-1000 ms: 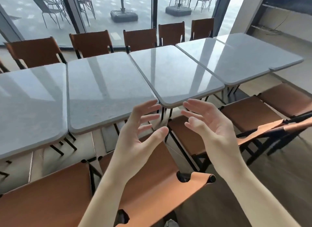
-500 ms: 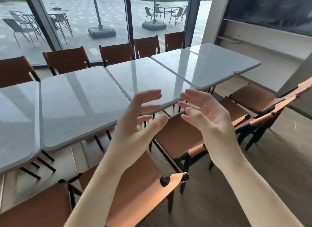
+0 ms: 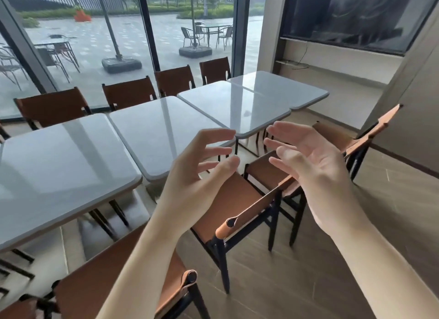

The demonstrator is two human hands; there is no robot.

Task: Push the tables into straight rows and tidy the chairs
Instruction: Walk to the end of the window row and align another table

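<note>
Floor-to-ceiling windows (image 3: 190,22) back a row of four grey tables (image 3: 166,128) running from 9 o'clock toward 1 o'clock, their edges close but stepped rather than flush. Compared with a second ago, the view has lifted and swung right: more of the patio, a dark wall screen (image 3: 351,17) at 1 o'clock and the wooden floor (image 3: 308,271) now show, and the row sits farther off. Both hands remain raised, palms facing, holding nothing: the left hand (image 3: 192,176) with fingers loosely curved and its grip open, the right hand (image 3: 308,162) likewise spread. Brown chairs (image 3: 128,90) line the far side of the row; on the near side, a brown chair (image 3: 237,204) stands angled at 6 o'clock beneath the hands, with others at 7 and 3 o'clock, well out from the table edges.
</note>
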